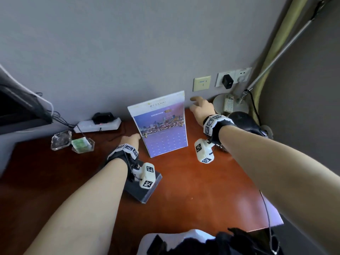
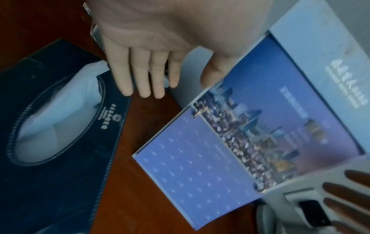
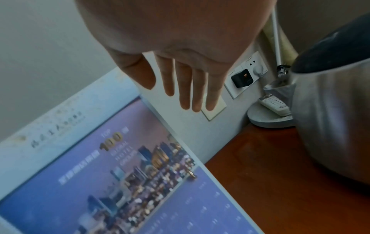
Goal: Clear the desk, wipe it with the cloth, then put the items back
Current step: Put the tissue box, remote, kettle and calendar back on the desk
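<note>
A blue-and-white desk calendar (image 1: 160, 124) stands upright at the back of the red-brown desk (image 1: 193, 181). My left hand (image 1: 132, 139) is at its left edge with straight fingers. In the left wrist view the left hand (image 2: 180, 85) has its thumb (image 2: 212, 74) at the calendar's (image 2: 240, 134) front edge; contact is unclear. My right hand (image 1: 198, 105) hovers open just right of the calendar's top, near the wall. In the right wrist view the right hand (image 3: 170, 91) holds nothing above the calendar (image 3: 120, 174). No cloth is in view.
A dark tissue box (image 1: 145, 192) lies under my left wrist. At the left stand a glass ashtray (image 1: 61, 139), a glass holder of green packets (image 1: 82, 145) and a power strip (image 1: 97, 124). A steel kettle (image 1: 244, 122) and a lamp base (image 1: 219, 103) bearing a remote (image 1: 228, 103) crowd the right corner.
</note>
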{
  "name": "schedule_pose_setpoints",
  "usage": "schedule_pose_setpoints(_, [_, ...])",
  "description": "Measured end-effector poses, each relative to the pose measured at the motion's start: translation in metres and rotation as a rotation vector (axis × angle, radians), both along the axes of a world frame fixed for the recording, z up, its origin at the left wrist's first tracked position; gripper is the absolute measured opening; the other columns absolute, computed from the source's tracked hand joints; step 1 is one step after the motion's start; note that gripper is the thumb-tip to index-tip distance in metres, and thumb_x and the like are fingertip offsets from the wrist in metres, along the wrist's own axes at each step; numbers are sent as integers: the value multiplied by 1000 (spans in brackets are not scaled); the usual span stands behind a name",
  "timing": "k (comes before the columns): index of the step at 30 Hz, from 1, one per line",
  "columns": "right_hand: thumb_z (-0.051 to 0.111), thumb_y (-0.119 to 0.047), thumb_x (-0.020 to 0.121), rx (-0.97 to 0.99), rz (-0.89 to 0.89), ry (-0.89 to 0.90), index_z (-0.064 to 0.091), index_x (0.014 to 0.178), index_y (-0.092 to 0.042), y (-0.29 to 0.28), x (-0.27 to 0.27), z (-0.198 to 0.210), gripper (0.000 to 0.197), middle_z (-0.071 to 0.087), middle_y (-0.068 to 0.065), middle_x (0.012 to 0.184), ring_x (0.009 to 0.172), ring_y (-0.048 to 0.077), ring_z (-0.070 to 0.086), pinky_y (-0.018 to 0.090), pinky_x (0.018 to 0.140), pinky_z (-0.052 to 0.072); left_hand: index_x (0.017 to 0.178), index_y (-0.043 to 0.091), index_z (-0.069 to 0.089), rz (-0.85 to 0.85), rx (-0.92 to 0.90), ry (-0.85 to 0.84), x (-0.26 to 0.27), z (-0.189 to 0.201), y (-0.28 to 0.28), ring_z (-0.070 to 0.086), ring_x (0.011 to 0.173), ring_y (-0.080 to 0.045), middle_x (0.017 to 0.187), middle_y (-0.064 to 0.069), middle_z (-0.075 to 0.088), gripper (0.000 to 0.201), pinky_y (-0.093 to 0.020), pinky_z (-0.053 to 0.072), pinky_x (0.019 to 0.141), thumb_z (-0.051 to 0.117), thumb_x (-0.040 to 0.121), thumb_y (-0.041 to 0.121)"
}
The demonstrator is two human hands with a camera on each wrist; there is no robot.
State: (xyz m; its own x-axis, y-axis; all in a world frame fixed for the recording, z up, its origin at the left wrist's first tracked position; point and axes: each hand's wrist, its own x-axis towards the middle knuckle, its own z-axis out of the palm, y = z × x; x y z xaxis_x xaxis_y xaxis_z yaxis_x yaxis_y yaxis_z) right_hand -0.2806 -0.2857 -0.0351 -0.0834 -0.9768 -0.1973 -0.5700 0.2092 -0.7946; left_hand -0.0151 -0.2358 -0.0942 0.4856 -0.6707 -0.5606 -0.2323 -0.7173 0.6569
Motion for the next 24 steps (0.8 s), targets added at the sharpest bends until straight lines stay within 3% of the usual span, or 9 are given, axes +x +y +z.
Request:
schedule_pose_setpoints(2, [52, -34, 92, 18, -20, -95, 62, 128, -16, -7, 7, 9, 42, 64, 14, 127, 120, 32, 56, 31, 101, 42, 70, 12, 54, 47, -88, 123, 6, 2, -15, 52, 79, -28, 83, -12, 56, 26, -39, 38, 74, 55, 80, 35])
schedule_pose_setpoints(5, [45, -63, 83, 63, -91, -252, 67, 118, -21, -15, 17, 17, 59, 69, 9, 112, 108, 33, 63, 46, 103, 45, 76, 22, 49, 136, -196, 339, -8, 24, -25, 50, 90, -21, 91, 0, 57, 22, -36, 40, 77, 42, 89, 38])
schedule_pose_setpoints(8, [39, -80, 80, 127, -107, -294, 58, 129, -15, -18, 26, 22, 84, 62, 6, 118, 111, 31, 60, 48, 104, 44, 95, 17, 49, 210, -270, 502, -33, 52, -22, 45, 87, -23, 101, -5, 50, 22, -31, 40, 65, 45, 89, 38])
schedule_pose_setpoints(10, [34, -90, 68, 147, -113, -275, 56, 133, -13, -20, 27, 24, 103, 61, 11, 128, 115, 33, 59, 48, 105, 43, 115, 14, 49, 182, -267, 513, -45, 61, -21, 40, 100, -24, 117, -4, 41, 27, -37, 44, 82, 40, 98, 33])
schedule_pose_setpoints(13, [30, -93, 64, 160, -163, -266, 52, 135, -9, -25, 18, 25, 112, 57, 17, 133, 119, 36, 56, 49, 107, 41, 119, 14, 45, 168, -241, 542, -54, 65, -25, 35, 111, -23, 127, -3, 33, 22, -46, 38, 104, 39, 100, 23])
schedule_pose_setpoints(14, [29, -95, 61, 174, -170, -257, 51, 136, -9, -25, 14, 30, 116, 56, 17, 135, 121, 36, 55, 49, 107, 40, 114, 14, 44, 146, -237, 537, -58, 65, -27, 35, 111, -23, 128, -3, 33, 17, -48, 37, 106, 39, 99, 20])
schedule_pose_setpoints(17, [31, -81, 86, 165, -143, -235, 44, 143, -9, -26, 2, 41, 93, 49, 15, 142, 128, 34, 49, 48, 111, 37, 114, 13, 46, 89, -243, 532, -72, 65, -36, 39, 106, -25, 125, -2, 35, 20, -49, 38, 104, 40, 96, 14])
schedule_pose_setpoints(20, [29, -72, 93, 171, -133, -252, 43, 144, -9, -38, -12, 41, 83, 49, 12, 144, 130, 30, 48, 45, 112, 34, 116, 17, 46, 47, -242, 542, -86, 67, -44, 45, 91, -22, 122, -3, 37, 24, -50, 39, 105, 42, 93, 12])
schedule_pose_setpoints(24, [31, -76, 90, 216, -161, -338, 48, 139, -10, -55, -30, 39, 84, 49, 16, 144, 128, 34, 51, 46, 104, 36, 121, 17, 48, -2, -226, 564, -102, 71, -58, 38, 110, -26, 123, -2, 38, 40, -53, 38, 106, 52, 80, 18])
